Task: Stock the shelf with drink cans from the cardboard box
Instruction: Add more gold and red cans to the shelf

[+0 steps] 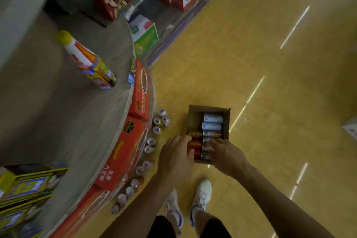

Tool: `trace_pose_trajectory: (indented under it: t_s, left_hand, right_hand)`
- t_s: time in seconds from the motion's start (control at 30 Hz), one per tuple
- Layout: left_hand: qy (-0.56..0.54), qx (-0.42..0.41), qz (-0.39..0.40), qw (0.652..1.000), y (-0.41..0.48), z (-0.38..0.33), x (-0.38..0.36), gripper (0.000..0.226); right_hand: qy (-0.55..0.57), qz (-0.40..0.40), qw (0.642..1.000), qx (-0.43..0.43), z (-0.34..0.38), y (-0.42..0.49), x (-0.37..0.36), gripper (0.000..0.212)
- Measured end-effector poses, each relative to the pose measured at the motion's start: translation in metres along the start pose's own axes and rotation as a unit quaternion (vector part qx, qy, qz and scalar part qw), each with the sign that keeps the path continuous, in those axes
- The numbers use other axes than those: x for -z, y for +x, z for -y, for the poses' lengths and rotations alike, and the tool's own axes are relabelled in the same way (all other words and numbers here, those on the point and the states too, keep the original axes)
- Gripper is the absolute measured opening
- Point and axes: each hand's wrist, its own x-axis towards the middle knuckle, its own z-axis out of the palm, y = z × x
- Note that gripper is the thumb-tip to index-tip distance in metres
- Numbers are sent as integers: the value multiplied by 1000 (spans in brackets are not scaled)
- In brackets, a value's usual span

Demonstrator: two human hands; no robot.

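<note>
A small open cardboard box stands on the floor with several drink cans lying in it: pale blue cans at the far end, gold and red ones nearer. My left hand reaches into the box's near left corner and curls round a red can. My right hand reaches into the near right side, its fingers over dark cans; whether it grips one is unclear. The grey shelf curves along the left.
Upright cans line the floor along the shelf's base, next to red cartons. A yellow-capped bottle stands on the shelf, yellow-blue packs at lower left. My white shoes stand behind the box. Tan floor spreads to the right.
</note>
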Motion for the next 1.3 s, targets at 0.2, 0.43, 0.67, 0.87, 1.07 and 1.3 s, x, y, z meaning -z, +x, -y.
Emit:
trace_pose_trajectory:
  t_s: [0.2,0.43,0.67,0.87,1.07,1.3]
  left_hand:
    - [15,-9,87,996,55,48,-110,38]
    - [40,-16,112,993,167,136,-269,47]
    - [88,-44,113,989,242,188,-373,33]
    - [146,-70,70,984,267,198,-375,24]
    - [65,-67,69,993,285,219,-366,41]
    - [31,-59,64,996,278,230,-363,53]
  right_hand:
    - [52,11,997,-48,-46,71,-97,35]
    - [37,34,995,-87,-118,199,-242,39]
    - [-26,62,996,-54,-176,313,-347,53]
    - [-117,38,992,1,-198,384,-394,58]
    - [-207,51,977,-6,-207,425,-424,65]
    - [-231,7,971,-57,-200,440,-440,66]
